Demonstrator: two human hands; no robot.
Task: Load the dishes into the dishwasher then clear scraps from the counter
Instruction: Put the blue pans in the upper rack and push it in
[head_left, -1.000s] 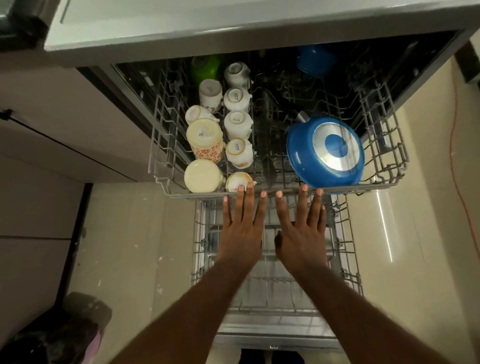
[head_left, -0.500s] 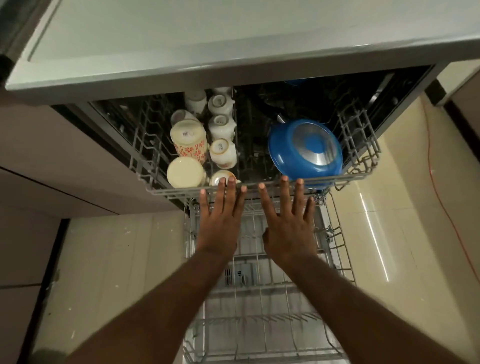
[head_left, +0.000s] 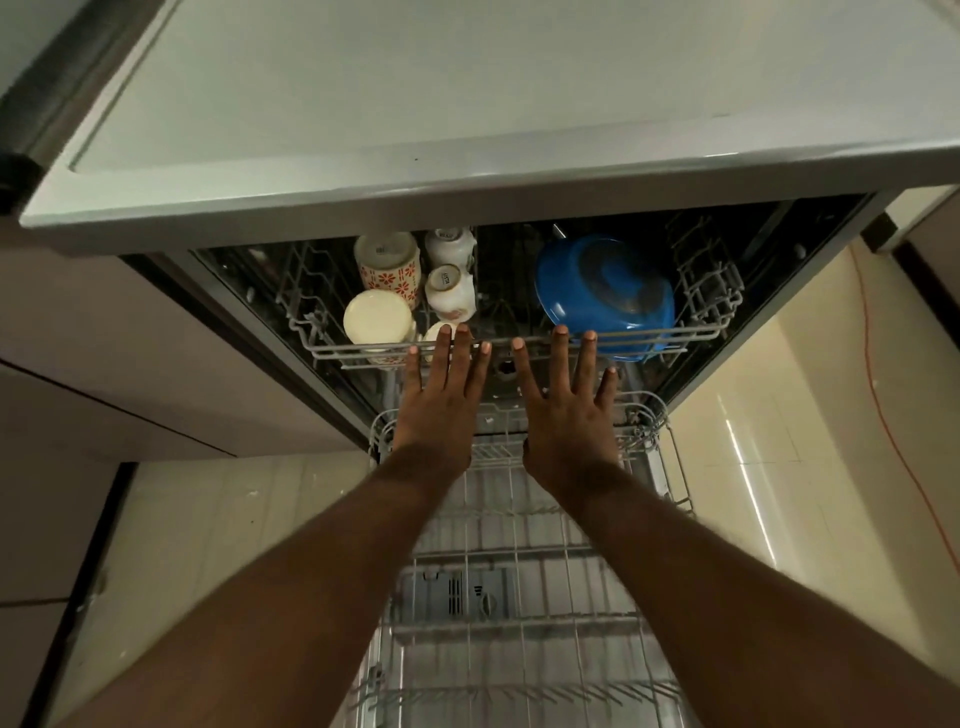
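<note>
Pale floor tile (head_left: 234, 519) showed on both sides of the dishwasher (head_left: 779, 291). Grey counter (head_left: 467, 104) overhung the machine, and its front edge covered the back of the upper rack (head_left: 698, 332). That rack sat mostly inside, with only its front rail showing past the counter edge. Below it the lower rack (head_left: 519, 551) stood pulled well out under both forearms. A blue pan (head_left: 602, 280) lay upside down at the upper rack's right, touching the front rail. At the left stood a floral mug (head_left: 389, 265), a cream cup (head_left: 378, 317) and small white cups (head_left: 449, 291), all inverted. The left hand (head_left: 436, 410) and right hand (head_left: 569, 426) were flat, fingers straight and spread. Their fingertips rested against the front rail and gripped nothing, with a narrow gap between the hands. An orange cord (head_left: 883, 405) ran down the right side.
</note>
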